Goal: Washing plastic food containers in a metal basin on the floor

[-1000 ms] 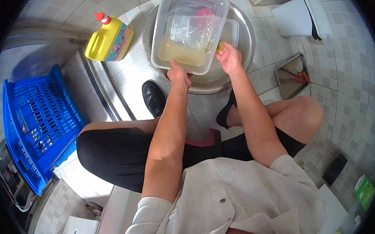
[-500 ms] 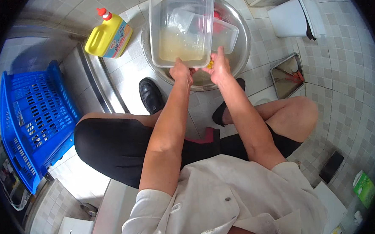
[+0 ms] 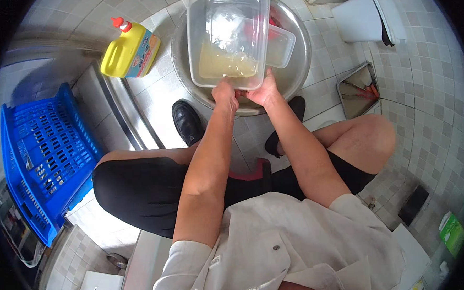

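Observation:
A clear rectangular plastic box (image 3: 194, 52) is tilted over a round metal basin (image 3: 307, 49), with cloudy yellowish water (image 3: 225, 66) pooled at its near end. My left hand (image 3: 224, 94) is closed on the box's near edge. At the near right corner my right hand (image 3: 264, 92) holds the box too, thumb up along the side, its other fingers hidden underneath. Inside the basin, partly behind the box, lies a smaller translucent plastic container or lid (image 3: 283, 46). Something red (image 3: 274, 18) shows beyond it; its kind is unclear.
A yellow jug (image 3: 132, 50) with a red pump top stands left of the basin. Further left is a blue slotted plastic basket (image 3: 49, 154). To the right are a dustpan-like tray (image 3: 347, 90) and a white bin (image 3: 356, 20). My black shoes (image 3: 186, 121) flank the basin's near side.
The box has shifted slightly right and nearer. My right hand has turned palm-up at its corner, and the small yellow thing seen by that hand is now hidden.

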Demonstrator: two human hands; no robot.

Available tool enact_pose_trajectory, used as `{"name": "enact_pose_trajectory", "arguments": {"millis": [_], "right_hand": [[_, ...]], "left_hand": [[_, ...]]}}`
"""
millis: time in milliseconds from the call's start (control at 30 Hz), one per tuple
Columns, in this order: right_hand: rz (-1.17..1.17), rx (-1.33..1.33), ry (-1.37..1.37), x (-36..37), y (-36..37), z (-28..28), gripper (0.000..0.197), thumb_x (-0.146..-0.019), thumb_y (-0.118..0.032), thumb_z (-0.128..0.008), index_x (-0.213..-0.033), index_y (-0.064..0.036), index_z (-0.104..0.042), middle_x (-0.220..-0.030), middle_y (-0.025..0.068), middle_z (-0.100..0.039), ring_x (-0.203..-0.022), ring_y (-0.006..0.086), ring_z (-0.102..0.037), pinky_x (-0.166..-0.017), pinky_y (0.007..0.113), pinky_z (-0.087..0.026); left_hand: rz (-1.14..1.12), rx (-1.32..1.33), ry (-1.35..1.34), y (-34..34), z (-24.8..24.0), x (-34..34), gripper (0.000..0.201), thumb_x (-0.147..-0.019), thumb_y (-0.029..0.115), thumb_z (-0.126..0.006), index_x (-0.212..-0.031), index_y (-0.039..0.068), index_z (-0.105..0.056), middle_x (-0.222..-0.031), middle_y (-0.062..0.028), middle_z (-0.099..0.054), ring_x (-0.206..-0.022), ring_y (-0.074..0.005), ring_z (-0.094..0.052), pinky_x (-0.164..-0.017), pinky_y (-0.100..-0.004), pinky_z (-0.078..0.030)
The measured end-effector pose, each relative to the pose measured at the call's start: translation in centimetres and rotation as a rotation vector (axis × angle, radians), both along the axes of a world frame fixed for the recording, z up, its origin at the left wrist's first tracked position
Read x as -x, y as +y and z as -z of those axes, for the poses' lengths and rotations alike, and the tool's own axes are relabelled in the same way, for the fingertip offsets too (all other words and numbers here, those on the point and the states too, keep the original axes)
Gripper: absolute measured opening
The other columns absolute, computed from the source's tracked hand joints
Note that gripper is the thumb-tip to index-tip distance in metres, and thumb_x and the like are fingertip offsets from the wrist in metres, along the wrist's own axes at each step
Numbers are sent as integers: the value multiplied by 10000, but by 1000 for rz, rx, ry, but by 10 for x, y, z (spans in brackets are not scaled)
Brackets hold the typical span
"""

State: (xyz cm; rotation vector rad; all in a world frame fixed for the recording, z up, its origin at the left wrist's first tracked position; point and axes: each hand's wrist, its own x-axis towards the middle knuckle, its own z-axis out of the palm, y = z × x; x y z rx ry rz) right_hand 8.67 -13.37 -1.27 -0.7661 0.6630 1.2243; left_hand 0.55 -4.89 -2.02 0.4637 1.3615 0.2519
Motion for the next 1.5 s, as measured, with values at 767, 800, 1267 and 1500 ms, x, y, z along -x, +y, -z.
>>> {"name": "enact_pose_trajectory", "arguments": {"millis": [767, 800, 1267, 1500], "right_hand": [[-329, 338, -178, -37, -18, -43, 638, -939, -519, -437, -1315, -5, -455, -1272, 200, -532, -1151, 396, -536, -997, 569, -390], [-315, 336, -183, -40, -18, -50, 638, -939, -519, -437, -1315, -5, -455, -1272, 200, -532, -1151, 396, -536, -997, 569, -390], [150, 291, -757, -124, 0, -64, 397, -970, -323, -503, -1268, -65, -555, -1210, 31, -613, -1115, 171, -539, -898, 404, -420], [-553, 855, -1213, -133, -26, -42, 332, -852, -186, -555, -1102, 12, -645, -1057, 195, -671, -976, 330, -661, -832, 439, -517]], "left_hand": [[-145, 11, -89, 2, -6, -12, 428, -908, 32, -508, -1333, 47, -458, -1154, -138, -588, -953, -302, -631, -687, -433, -564], [-133, 7, -96, 2, -4, -9, 428, -908, 32, -508, -1333, 47, -458, -1154, -138, -588, -953, -302, -631, -687, -433, -564], [375, -376, 68, 29, -48, 41, 329, -834, -6, -513, -1142, -120, -507, -1078, -241, -567, -855, -409, -653, -589, -537, -612], [518, -604, 163, 101, -43, 44, 389, -781, -11, -605, -1149, -105, -523, -983, -180, -630, -744, -292, -663, -571, -415, -573]]}}
